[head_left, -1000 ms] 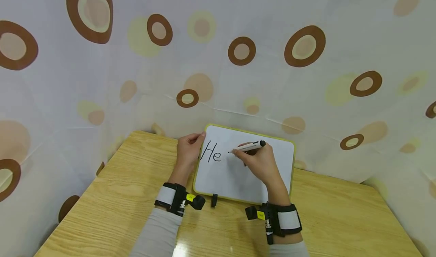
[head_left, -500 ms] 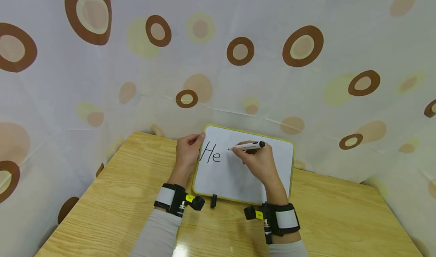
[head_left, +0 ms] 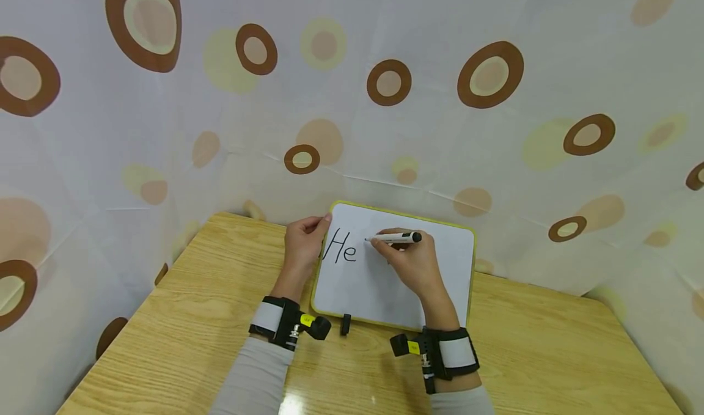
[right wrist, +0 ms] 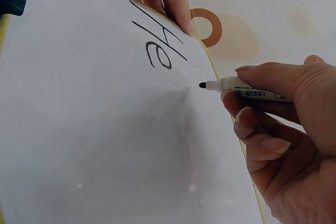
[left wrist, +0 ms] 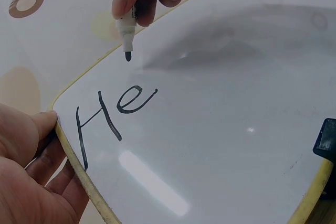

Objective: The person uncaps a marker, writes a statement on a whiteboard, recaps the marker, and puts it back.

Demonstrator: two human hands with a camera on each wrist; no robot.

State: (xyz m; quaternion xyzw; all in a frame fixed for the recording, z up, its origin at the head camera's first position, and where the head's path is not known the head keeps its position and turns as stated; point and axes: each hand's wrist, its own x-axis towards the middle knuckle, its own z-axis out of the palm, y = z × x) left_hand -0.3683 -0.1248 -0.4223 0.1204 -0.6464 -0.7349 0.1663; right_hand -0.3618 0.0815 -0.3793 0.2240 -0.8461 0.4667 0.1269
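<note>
A whiteboard (head_left: 352,293) with a yellow rim leans on the table, and black letters "He" (head_left: 342,247) are written near its left side. My left hand (head_left: 302,244) grips the board's left edge, thumb at the front and fingers behind in the left wrist view. My right hand (head_left: 415,262) pinches a white marker (right wrist: 254,90) between thumb and fingers. Its bare black tip (right wrist: 203,85) points at the board just right of the "e", a little above the letter's height. In the left wrist view the tip appears slightly off the surface, with a shadow beside it.
The wooden table (head_left: 539,341) stretches out on both sides of the board. A black clip-like piece (head_left: 345,324) sits at the board's lower edge. Behind hangs a pale curtain (head_left: 429,134) with brown and yellow circles. Both wrists wear straps with small cameras.
My right hand and the marker have shifted slightly left, and the marker lies flatter. The left hand keeps its grip on the board, and the letters look the same.
</note>
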